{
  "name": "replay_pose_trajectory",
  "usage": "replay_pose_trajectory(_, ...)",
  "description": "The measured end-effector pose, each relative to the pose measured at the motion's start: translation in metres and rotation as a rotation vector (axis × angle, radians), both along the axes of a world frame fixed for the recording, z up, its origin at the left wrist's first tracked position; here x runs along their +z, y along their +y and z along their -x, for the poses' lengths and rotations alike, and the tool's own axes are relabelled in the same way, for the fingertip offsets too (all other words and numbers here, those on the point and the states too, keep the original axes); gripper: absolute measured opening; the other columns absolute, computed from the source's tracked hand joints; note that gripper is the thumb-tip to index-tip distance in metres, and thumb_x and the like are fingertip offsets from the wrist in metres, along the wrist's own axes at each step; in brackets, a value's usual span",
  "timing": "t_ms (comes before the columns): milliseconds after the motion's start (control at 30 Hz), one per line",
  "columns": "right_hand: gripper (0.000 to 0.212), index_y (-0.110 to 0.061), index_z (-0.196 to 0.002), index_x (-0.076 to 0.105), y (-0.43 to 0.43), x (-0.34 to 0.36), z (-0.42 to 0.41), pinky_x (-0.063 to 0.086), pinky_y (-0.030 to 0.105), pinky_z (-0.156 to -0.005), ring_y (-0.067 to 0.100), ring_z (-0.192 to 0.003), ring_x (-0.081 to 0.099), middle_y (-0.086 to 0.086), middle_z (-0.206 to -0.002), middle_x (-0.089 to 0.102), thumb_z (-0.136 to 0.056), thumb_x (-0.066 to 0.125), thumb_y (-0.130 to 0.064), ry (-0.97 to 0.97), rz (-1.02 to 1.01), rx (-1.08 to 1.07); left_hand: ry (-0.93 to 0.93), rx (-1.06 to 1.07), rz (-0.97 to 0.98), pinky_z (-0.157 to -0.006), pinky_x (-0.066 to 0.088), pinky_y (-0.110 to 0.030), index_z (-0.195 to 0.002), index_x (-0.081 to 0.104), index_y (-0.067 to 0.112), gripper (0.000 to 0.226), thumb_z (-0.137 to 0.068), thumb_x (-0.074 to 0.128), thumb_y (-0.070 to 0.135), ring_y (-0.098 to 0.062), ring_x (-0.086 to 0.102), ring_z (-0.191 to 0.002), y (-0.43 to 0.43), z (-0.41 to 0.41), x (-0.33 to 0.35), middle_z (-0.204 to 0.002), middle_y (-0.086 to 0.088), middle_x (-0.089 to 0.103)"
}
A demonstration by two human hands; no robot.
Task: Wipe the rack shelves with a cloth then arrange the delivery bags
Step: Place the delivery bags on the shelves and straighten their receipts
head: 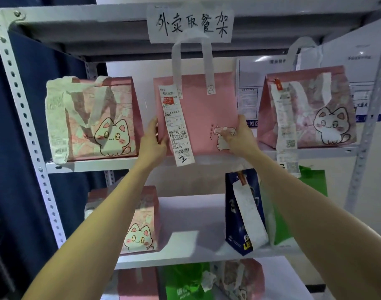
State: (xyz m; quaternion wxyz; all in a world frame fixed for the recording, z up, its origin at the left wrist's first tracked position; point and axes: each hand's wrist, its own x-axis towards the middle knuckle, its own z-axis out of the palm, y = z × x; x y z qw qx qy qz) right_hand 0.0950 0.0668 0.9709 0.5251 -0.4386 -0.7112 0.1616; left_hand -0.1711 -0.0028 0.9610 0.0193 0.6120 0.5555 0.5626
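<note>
Grey slotted steel forms the tall rack (23, 109), and its upper shelf (94, 164) carries three delivery bags in a row. The plain pink non-woven bag with tall white loop handles (207, 118) stands upright in the middle slot. It sits between the pink cat-print bag on the left (103, 126) and the pink cat-print bag on the right (315, 118), apart from both. I cannot tell whether its base rests on the shelf or is held just above it.

A long white printed receipt (176, 126) hangs down its front, numbered side outward, probably so the order can be read. The left hand (152, 137) clamps the bag's left edge and the right hand (239, 135) its right edge. On each, the thumb lies on the front and the fingers curl behind. Gripping both sides likely keeps the bag square and facing forward. No cloth shows, so this looks like the arranging stage.
</note>
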Motion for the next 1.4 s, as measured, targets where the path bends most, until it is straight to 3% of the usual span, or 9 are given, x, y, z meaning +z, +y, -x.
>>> replay_pose_trajectory(233,0.039,-0.014,-0.129,0.04,0.025,-0.008,-0.004,0.046,0.034,-0.082,0.026,-0.103,0.063,0.002,-0.117,0.065,-0.103,0.065,-0.03,-0.021,0.046,0.007,0.045,0.025,0.067,-0.12,0.045,-0.049,-0.165,0.031,0.021,0.064,-0.108,0.06,0.014,-0.023,0.058,-0.141,0.007,-0.006,-0.005,-0.155,0.0,0.059)
replay_pose_trajectory(367,0.043,-0.012,-0.131,0.045,0.025,-0.011,-0.008,0.053,0.041,-0.096,0.027,-0.113,0.065,0.002,-0.124,0.067,-0.1,0.069,-0.029,-0.006,0.042,0.021,0.043,0.037,0.097,-0.118,0.047,-0.052,-0.167,0.027,0.024,0.071,-0.106,0.063,0.015,-0.024,0.058,-0.14,0.002,-0.004,-0.006,-0.155,-0.002,0.059)
replay_pose_trajectory(433,0.047,-0.014,-0.131,0.046,0.02,-0.012,-0.011,0.049,0.034,-0.091,0.022,-0.112,0.064,-0.004,-0.118,0.066,-0.096,0.073,-0.031,-0.008,0.044,0.015,0.04,0.044,0.082,-0.115,0.05,-0.052,-0.166,0.028,0.025,0.071,-0.106,0.062,0.011,-0.024,0.062,-0.135,-0.002,-0.002,-0.007,-0.151,-0.004,0.062)
replay_pose_trajectory(600,0.077,-0.017,-0.153,0.039,0.002,-0.002,-0.03,0.045,0.029,-0.101,0.013,-0.123,0.06,-0.004,-0.137,0.063,-0.091,0.08,-0.039,-0.011,-0.005,0.066,-0.141,0.238,-0.283,-0.103,0.058,-0.045,-0.146,0.049,0.02,0.054,-0.098,0.055,-0.001,-0.017,0.067,-0.114,-0.013,-0.007,-0.007,-0.128,-0.003,0.066)
replay_pose_trajectory(800,0.057,-0.018,-0.144,0.05,-0.009,0.015,-0.104,0.054,0.033,-0.104,0.007,-0.113,0.066,-0.01,-0.125,0.067,-0.096,0.075,-0.036,0.043,-0.149,-0.024,0.022,0.133,-0.594,-0.086,0.058,-0.032,-0.123,0.061,0.011,0.037,-0.09,0.057,-0.003,-0.017,0.065,-0.101,-0.005,-0.085,0.005,-0.115,-0.006,0.064)
replay_pose_trajectory(1033,0.039,-0.023,-0.127,0.058,0.02,0.007,-0.228,0.058,0.042,-0.097,0.014,-0.108,0.063,-0.009,-0.117,0.063,-0.093,0.075,-0.032,0.149,-0.341,-0.27,0.107,-0.136,-0.328,-0.088,0.06,-0.026,-0.118,0.063,0.019,0.028,-0.098,0.066,0.0,-0.009,0.067,-0.099,0.028,-0.223,0.007,-0.114,0.001,0.068)
replay_pose_trajectory(1133,0.056,-0.024,-0.133,0.05,0.039,-0.004,-0.276,0.049,0.047,-0.108,0.015,-0.119,0.051,-0.01,-0.127,0.047,-0.087,0.078,-0.038,0.083,-0.386,-0.373,0.065,-0.133,-0.153,-0.098,0.061,-0.033,-0.127,0.059,0.022,0.028,-0.103,0.068,0.013,-0.005,0.066,-0.107,0.051,-0.27,-0.002,-0.123,0.006,0.066)
replay_pose_trajectory(1300,0.096,-0.025,-0.156,0.025,0.065,-0.027,-0.315,0.042,0.047,-0.114,0.025,-0.141,0.042,0.001,-0.155,0.037,-0.083,0.082,-0.051,-0.048,-0.231,-0.297,-0.005,-0.068,0.081,-0.111,0.053,-0.047,-0.157,0.039,0.021,0.061,-0.105,0.068,0.034,-0.022,0.064,-0.131,0.076,-0.312,-0.01,-0.147,0.002,0.065)
replay_pose_trajectory(1400,0.103,-0.033,-0.16,0.014,0.08,-0.029,-0.316,0.041,0.049,-0.111,0.027,-0.143,0.044,0.0,-0.161,0.037,-0.084,0.081,-0.055,-0.026,-0.147,-0.234,0.0,-0.031,0.102,-0.105,0.058,-0.046,-0.154,0.043,0.02,0.055,-0.106,0.067,0.033,-0.018,0.069,-0.122,0.084,-0.32,-0.014,-0.143,0.003,0.069)
